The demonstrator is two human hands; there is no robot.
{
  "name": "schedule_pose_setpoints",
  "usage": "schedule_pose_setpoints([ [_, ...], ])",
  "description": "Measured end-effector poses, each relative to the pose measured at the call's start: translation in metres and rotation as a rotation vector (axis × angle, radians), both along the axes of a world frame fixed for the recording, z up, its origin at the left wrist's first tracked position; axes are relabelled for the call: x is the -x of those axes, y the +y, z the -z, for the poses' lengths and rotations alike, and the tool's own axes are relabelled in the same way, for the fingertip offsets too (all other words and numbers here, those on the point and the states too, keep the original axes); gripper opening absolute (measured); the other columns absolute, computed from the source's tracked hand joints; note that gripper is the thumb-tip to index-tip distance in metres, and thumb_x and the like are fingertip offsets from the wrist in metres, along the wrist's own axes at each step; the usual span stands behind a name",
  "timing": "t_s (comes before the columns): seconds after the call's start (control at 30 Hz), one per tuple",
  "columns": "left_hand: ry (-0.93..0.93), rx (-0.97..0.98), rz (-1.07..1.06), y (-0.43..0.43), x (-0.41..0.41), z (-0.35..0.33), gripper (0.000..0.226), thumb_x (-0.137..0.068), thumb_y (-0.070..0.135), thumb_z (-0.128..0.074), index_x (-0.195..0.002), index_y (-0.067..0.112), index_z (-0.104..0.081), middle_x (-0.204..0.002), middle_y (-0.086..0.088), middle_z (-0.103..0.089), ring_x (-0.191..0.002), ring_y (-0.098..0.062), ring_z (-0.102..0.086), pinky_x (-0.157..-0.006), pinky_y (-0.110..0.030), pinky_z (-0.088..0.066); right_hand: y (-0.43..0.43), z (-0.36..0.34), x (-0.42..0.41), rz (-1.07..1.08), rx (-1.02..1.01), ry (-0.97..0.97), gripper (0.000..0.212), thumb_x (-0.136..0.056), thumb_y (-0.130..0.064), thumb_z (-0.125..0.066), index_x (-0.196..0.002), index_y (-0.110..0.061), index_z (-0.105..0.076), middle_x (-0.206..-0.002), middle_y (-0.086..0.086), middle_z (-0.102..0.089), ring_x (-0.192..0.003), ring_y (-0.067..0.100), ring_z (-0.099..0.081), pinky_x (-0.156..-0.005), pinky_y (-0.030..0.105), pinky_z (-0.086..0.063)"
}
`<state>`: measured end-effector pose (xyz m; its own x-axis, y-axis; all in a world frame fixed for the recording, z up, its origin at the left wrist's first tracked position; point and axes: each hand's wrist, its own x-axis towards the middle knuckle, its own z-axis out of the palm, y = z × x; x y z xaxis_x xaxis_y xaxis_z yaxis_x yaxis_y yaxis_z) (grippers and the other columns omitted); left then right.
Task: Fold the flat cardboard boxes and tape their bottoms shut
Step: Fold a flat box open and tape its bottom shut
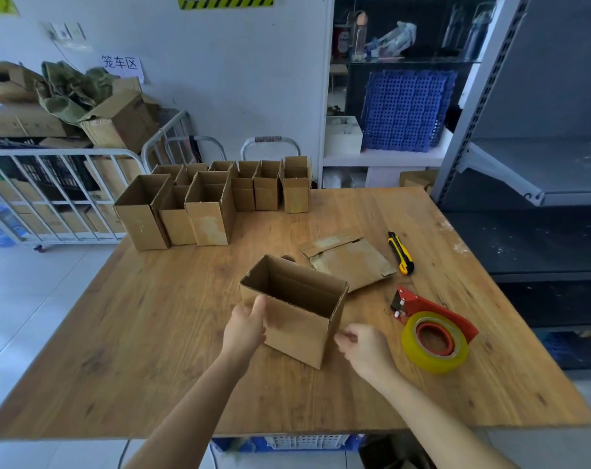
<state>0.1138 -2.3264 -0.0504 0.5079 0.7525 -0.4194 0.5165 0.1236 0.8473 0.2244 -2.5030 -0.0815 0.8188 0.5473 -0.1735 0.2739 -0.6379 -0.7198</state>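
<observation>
Gripped at its near left corner by the left hand (245, 324): a brown cardboard box (297, 330), erected and upright, with its open top facing up. Corrugated rim showing all round, plain near face turned toward the camera, inner walls in shadow. Thumb laid up the near face close to the top edge, the other fingers wrapped round the left side and mostly out of sight. Standing near the middle of a pale wooden table (152, 333), a little toward the front edge.

On the other side, the right hand (365, 346), fingers curled inward with nothing seen in them, just beside the box's near right corner. Cannot tell whether touching it.

Just right of that hand, lying on the table, a red tape dispenser (432, 336) loaded with a yellowish roll of tape. Close behind the held box's far right corner, a flattened brown cardboard box (351, 262) lying flat. Beside its right edge, a yellow-and-black utility knife (400, 253), pointing away from the camera.

At the far left of the table, well apart from the held box, a cluster of folded brown cardboard boxes (206, 204), all upright with open tops. Past the table on the left, a white metal cage cart (61, 194) holding cartons; on the right, grey metal shelving (541, 170).
</observation>
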Motion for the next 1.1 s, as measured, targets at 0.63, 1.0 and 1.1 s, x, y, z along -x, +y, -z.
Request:
schedule_pose_setpoints([
  [0.63,0.069,-0.295,0.191,0.001,-0.019,-0.015,0.048,-0.089,0.008,-0.057,-0.134,0.014,-0.040,-0.095,0.009,-0.054,-0.080,-0.005,-0.054,-0.056,-0.016,-0.043,0.034,-0.071,-0.026,-0.138,-0.039,-0.051,0.058,-0.091,-0.042,-0.062,-0.048,-0.016,-0.034,-0.042,-0.005,-0.028,-0.039,0.009,-0.031,-0.039,0.018,-0.024],
  [1.0,0.036,-0.402,0.265,-0.016,-0.039,-0.011,0.056,-0.096,0.002,-0.040,-0.145,0.028,-0.033,-0.109,0.010,-0.057,-0.093,-0.004,-0.054,-0.063,-0.009,-0.042,0.023,-0.061,-0.040,-0.212,0.099,-0.005,0.053,-0.089,-0.017,-0.062,-0.047,-0.016,-0.029,-0.050,0.000,-0.021,-0.045,0.014,-0.024,-0.038,0.021,-0.018],
  [1.1,0.013,-0.403,0.256,-0.017,-0.045,-0.017,0.045,-0.098,0.012,-0.045,-0.142,0.024,-0.040,-0.106,0.014,-0.058,-0.093,0.001,-0.055,-0.066,-0.008,-0.043,0.021,-0.067,-0.050,-0.244,0.113,-0.048,0.053,-0.087,-0.014,-0.061,-0.048,-0.016,-0.027,-0.050,0.001,-0.019,-0.045,0.015,-0.021,-0.034,0.020,-0.022],
])
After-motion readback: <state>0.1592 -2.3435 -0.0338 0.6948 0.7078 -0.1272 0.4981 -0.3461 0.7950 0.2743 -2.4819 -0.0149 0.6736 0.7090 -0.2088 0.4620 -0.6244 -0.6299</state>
